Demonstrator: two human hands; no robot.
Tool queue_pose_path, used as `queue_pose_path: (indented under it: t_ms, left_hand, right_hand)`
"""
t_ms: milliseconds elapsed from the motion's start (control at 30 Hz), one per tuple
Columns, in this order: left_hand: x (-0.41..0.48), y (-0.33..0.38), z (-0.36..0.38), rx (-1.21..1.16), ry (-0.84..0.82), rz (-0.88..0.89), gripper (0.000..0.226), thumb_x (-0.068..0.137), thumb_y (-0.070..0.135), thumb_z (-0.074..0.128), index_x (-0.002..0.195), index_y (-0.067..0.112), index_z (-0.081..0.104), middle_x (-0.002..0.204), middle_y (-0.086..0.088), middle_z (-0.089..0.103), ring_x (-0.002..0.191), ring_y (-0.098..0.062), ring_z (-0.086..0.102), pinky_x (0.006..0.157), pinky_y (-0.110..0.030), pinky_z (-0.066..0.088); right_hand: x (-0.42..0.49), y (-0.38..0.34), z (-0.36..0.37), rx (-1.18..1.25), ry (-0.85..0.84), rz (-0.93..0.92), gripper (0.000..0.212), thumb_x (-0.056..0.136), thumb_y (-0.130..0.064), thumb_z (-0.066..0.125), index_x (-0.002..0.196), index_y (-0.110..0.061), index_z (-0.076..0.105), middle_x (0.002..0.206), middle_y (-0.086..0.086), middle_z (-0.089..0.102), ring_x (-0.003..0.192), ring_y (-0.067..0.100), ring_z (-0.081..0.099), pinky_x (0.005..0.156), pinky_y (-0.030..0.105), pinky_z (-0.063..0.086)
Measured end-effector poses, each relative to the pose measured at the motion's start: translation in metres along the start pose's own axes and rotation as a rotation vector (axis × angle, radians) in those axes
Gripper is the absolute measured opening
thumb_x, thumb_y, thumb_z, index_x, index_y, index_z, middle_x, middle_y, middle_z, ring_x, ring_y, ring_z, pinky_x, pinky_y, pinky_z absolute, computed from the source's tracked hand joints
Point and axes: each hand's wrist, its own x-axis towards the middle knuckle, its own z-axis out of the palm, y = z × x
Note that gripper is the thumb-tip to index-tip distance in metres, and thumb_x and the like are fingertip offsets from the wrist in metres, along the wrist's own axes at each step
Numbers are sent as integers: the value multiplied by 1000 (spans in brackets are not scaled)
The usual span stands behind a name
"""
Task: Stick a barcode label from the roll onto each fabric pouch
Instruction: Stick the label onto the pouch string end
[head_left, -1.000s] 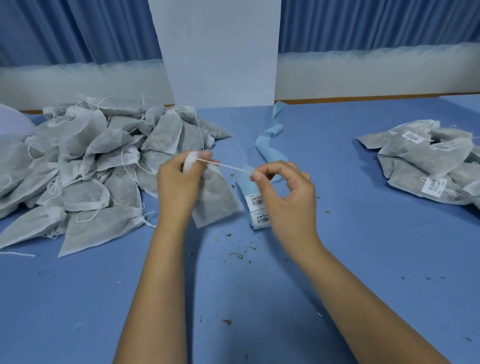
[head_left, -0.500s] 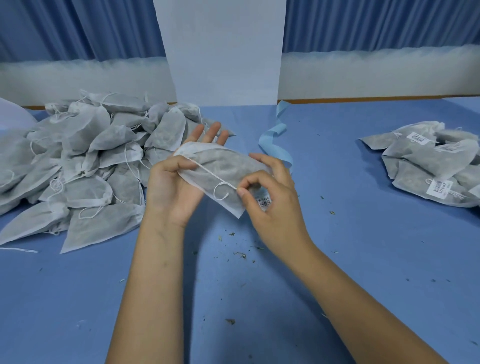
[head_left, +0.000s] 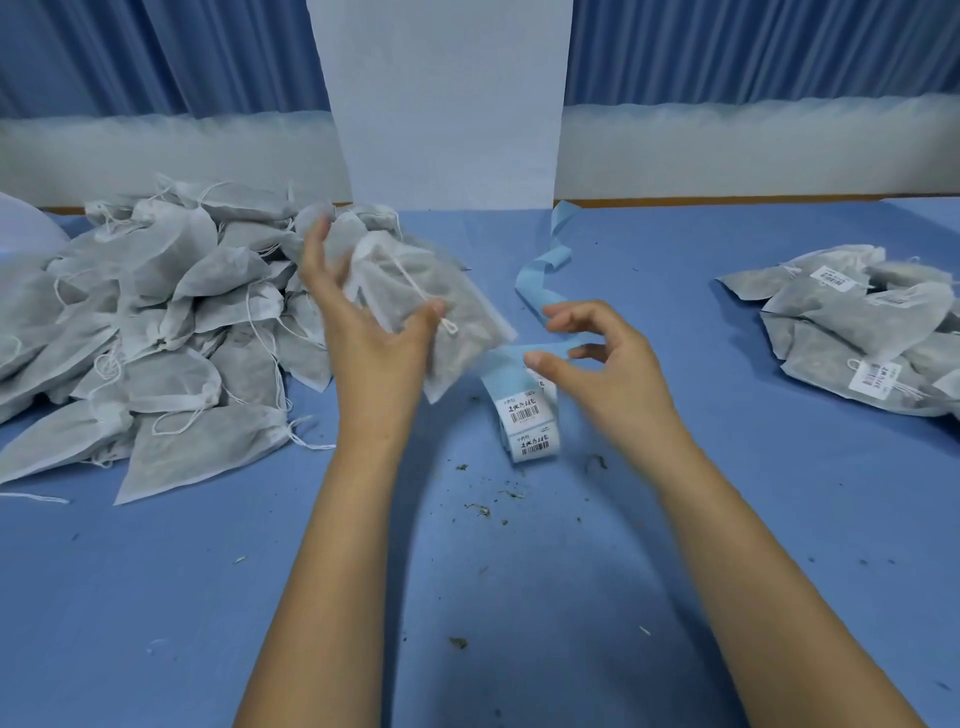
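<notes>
Our left hand (head_left: 374, 343) grips a pouch (head_left: 460, 312), no label showing, above the tabletop (head_left: 156, 597); our right hand (head_left: 602, 364) hovers empty, fingers loose, over the label roll (head_left: 524, 413); a small labelled pile (head_left: 852, 322) lies right, a bigger bare heap (head_left: 171, 322) left; we judge most work is left.

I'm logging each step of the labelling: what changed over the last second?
The right hand let go of the drawstring and moved right, toward the label roll, holding nothing. The left hand now holds the pouch alone, under its thumb. The unlabelled pile, the labelled pile and the roll stayed put.
</notes>
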Motion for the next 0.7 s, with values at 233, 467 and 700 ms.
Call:
queue_pose_path:
  t_ms: [233,467,700]
  left_hand:
    - [-6,-19,10,326,-35,367,20,74,-15,63,76,4,66,132,-19,39,124,9,34,92,1,27]
    - [-16,-39,17,422,-568,317,17,87,2,65,97,10,77,113,-7,57,104,-21,57,89,-13,40]
    - [-15,-34,12,378,-637,336,34,78,21,81,110,15,74,122,3,52,119,-17,52,103,-21,39]
  right_hand:
    - [6,29,-8,-108,-330,218,42,72,-8,81,101,-30,60,119,-7,59,107,13,59,95,29,48]
    - [10,41,1,19,-152,174,23,80,-11,75,97,-20,62,106,2,66,98,17,61,82,19,49]
    - [11,46,4,97,-90,163,19,83,-12,73,100,-9,66,98,-2,68,99,17,62,87,23,48]
